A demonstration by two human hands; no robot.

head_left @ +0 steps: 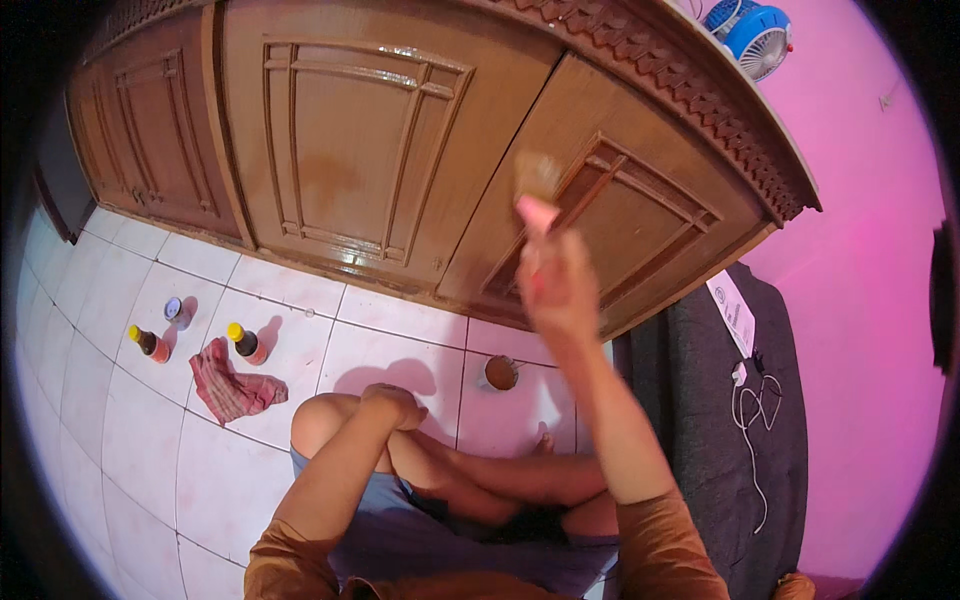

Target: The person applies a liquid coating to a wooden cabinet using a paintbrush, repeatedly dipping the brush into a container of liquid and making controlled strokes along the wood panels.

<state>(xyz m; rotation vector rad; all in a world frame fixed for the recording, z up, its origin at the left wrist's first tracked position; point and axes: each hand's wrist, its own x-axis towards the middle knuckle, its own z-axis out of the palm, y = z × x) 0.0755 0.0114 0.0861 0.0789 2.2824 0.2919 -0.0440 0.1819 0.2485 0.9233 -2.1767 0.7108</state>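
My right hand [562, 285] is raised in front of the right door [500, 225] of a brown wooden cabinet, closed round a paintbrush [537, 200] with a pink part below its pale bristles. Motion blurs the brush; whether its bristles touch the door I cannot tell. Wet-looking shine lies on parts of the middle door [340, 150]. My left hand [393, 404] lies over my bent leg, holding nothing, with loosely bent fingers. On the tiles between me and the cabinet stands a cup [501, 373] of brown liquid.
On the left floor are two dark bottles [150, 344] with yellow caps, a small round container [175, 311] and a crumpled red checked cloth [230, 385]. A dark cushion [690, 440] with a white cable [752, 430] lies at right. A blue fan [752, 38] sits on the cabinet.
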